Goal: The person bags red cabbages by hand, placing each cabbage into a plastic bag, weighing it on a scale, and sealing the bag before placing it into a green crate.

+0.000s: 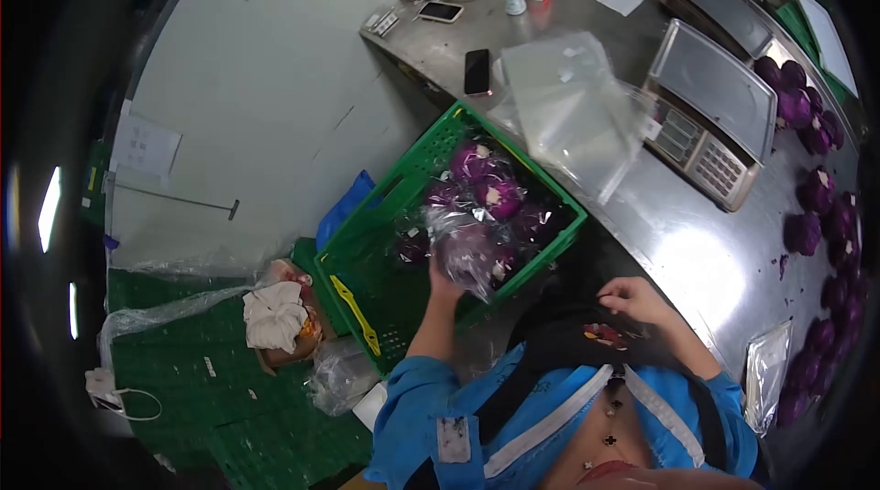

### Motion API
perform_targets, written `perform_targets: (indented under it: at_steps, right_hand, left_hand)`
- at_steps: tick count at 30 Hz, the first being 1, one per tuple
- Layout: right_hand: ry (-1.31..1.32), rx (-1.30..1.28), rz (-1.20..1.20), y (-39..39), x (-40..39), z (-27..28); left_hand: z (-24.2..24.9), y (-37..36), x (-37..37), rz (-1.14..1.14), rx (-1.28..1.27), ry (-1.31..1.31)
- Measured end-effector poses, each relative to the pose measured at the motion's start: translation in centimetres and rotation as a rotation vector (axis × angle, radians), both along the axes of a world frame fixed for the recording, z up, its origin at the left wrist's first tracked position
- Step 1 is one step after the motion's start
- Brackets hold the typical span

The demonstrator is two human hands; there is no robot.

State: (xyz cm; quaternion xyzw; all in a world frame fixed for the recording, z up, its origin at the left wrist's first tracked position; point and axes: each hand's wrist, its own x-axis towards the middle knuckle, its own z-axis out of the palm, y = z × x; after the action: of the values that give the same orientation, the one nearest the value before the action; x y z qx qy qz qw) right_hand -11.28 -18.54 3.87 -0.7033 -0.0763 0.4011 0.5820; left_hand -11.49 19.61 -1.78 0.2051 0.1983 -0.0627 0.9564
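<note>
Inside the green crate (335, 261), my left hand (444, 277) is closed on a purple cabbage (466, 244) wrapped in clear plastic. The wrap covers part of my fingers. Several more purple cabbages (500, 197) in clear film lie under and behind it, bunched toward the crate's far end. My right hand (634, 297) hovers in front of my dark apron (559, 320), beside the metal table's edge. Its fingers are curled in, and nothing shows in them.
On the metal table (632, 224) lie clear plastic bags (568, 105), a black phone (478, 72) and a weighing scale (710, 114). Several unwrapped purple cabbages (820, 334) line its right side. A cardboard box with a white cloth (275, 316) sits left of the crate.
</note>
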Motion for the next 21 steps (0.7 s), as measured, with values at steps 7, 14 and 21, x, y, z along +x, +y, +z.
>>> perform_targets:
  at_steps: [7, 14, 21]
  right_hand:
    - [-0.606, -0.757, -0.091, -5.8, -3.5, -1.1]
    - [0.031, -0.669, -0.628, -12.6, -14.5, 4.1]
    - [0.318, -0.964, -0.239, -22.0, -19.8, 0.3]
  left_hand:
    - [-18.0, 14.7, -7.1, 0.060, 0.249, 0.445]
    - [-10.0, 10.6, 4.7, 0.366, 2.235, 0.422]
    - [0.8, -17.0, 19.7, -0.829, 1.656, -0.661]
